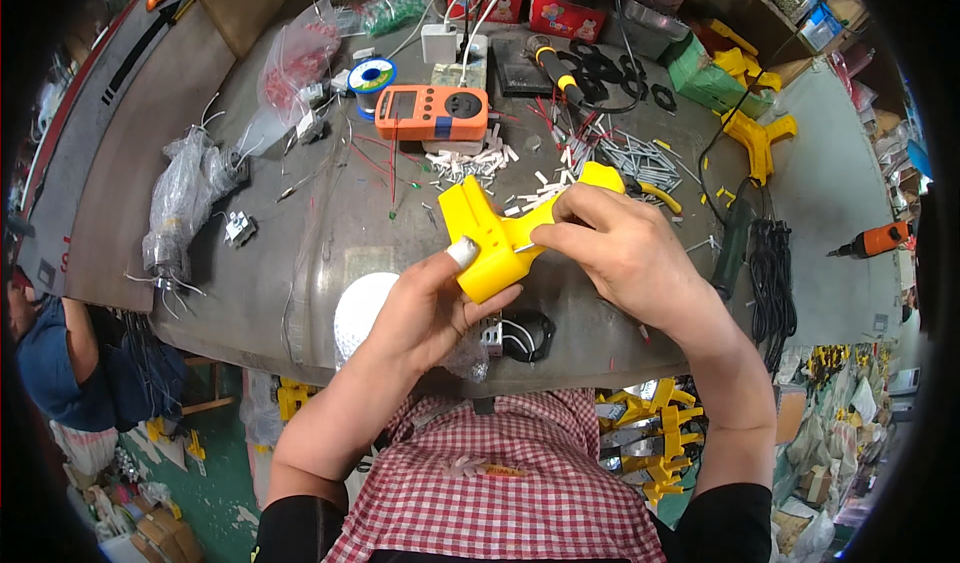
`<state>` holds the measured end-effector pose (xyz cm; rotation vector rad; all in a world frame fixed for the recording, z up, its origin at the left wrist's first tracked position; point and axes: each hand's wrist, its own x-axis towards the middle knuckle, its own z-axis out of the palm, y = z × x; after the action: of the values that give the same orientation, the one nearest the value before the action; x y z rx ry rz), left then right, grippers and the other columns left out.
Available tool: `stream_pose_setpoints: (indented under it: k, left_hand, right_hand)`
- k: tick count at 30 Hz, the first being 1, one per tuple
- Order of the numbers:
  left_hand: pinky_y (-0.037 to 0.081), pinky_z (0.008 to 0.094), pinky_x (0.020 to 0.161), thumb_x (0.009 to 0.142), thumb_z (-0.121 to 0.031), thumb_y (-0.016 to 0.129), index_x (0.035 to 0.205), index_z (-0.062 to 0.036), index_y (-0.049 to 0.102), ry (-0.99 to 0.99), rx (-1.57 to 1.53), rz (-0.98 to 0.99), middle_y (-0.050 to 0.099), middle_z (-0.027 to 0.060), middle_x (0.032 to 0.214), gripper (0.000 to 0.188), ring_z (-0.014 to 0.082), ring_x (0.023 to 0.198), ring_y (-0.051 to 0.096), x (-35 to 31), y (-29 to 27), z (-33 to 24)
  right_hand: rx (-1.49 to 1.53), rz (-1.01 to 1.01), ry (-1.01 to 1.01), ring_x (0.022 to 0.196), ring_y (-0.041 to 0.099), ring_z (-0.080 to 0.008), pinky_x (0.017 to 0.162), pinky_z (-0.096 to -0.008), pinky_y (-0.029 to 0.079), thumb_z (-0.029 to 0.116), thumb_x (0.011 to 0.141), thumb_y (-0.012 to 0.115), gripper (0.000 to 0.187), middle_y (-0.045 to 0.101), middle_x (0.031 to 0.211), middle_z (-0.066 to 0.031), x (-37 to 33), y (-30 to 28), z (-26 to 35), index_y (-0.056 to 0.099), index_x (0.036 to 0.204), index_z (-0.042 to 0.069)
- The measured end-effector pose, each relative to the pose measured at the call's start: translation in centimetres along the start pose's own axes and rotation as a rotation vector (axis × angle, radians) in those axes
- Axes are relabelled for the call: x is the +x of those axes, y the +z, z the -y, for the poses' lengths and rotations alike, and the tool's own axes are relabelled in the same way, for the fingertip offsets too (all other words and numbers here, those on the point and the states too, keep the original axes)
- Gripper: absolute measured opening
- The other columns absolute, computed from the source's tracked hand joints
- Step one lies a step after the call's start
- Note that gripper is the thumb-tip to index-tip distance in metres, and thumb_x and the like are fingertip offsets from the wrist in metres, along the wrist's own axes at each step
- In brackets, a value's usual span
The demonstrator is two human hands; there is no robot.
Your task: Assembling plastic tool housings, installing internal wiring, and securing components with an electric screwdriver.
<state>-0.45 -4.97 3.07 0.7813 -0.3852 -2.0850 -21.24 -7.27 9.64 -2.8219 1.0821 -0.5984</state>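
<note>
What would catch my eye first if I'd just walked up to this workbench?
Probably the bright yellow plastic part in the middle, gripped by the left hand while the right hand pinches a thin metal piece at it. Behind it, an orange meter stands out, beside a blue-rimmed spool. A red-and-white checked apron fills the bottom.

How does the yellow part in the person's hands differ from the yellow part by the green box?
The held yellow part is gripped by the left hand, with the right hand at it; the other yellow part is in neither hand. Fingers partly cover the held yellow part, while the other yellow part shows its splayed arms, beside the green box. Both are yellow.
</note>
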Motion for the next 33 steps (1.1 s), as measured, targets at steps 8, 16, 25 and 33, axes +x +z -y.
stream_pose_setpoints:
  k: [8,16,25,33]
  left_hand:
    - [0.054,0.0388,0.085,0.090,-0.017,0.058,0.127,0.0053,0.039,0.094,0.202,0.030,0.058,0.0165,0.114,0.047,0.0253,0.098,0.063,1.1,0.3,0.5]
    - [0.051,0.0293,0.086,0.087,-0.022,0.065,0.132,0.0025,0.035,0.063,0.296,0.180,0.059,0.0132,0.115,0.060,0.0213,0.102,0.062,0.4,2.5,0.7]
    - [0.007,0.0645,0.110,0.053,-0.029,0.083,0.135,-0.0081,0.042,0.630,2.241,0.486,0.059,0.0084,0.116,0.094,0.0227,0.107,0.058,0.1,0.2,4.6]
    - [0.017,0.0595,0.109,0.057,-0.028,0.081,0.120,-0.0074,0.053,0.814,1.968,0.256,0.059,0.0105,0.108,0.072,0.0263,0.108,0.055,-0.5,-2.8,3.0]
  right_hand:
    - [0.001,0.016,-0.009,0.089,0.058,-0.0275,0.070,-0.0367,0.051,0.005,0.075,0.058,0.032,0.054,0.096,-0.0105,-0.5,0.7,2.5,0.054,0.107,0.005]
    - [-0.075,0.045,0.121,0.101,0.055,-0.0320,0.089,-0.0422,0.043,0.009,0.069,0.069,0.059,0.057,0.112,-0.0123,-4.0,-3.5,1.7,0.052,0.126,0.005]
    - [-0.190,0.033,0.385,0.098,0.054,-0.0295,0.087,-0.0399,0.040,0.005,0.064,0.070,0.059,0.057,0.106,-0.0119,-10.5,-4.6,1.0,0.057,0.122,0.003]
    - [-0.110,0.133,0.334,0.097,0.054,-0.0275,0.086,-0.0387,0.040,0.004,0.064,0.069,0.058,0.056,0.104,-0.0101,-9.4,-3.0,2.3,0.058,0.120,0.005]
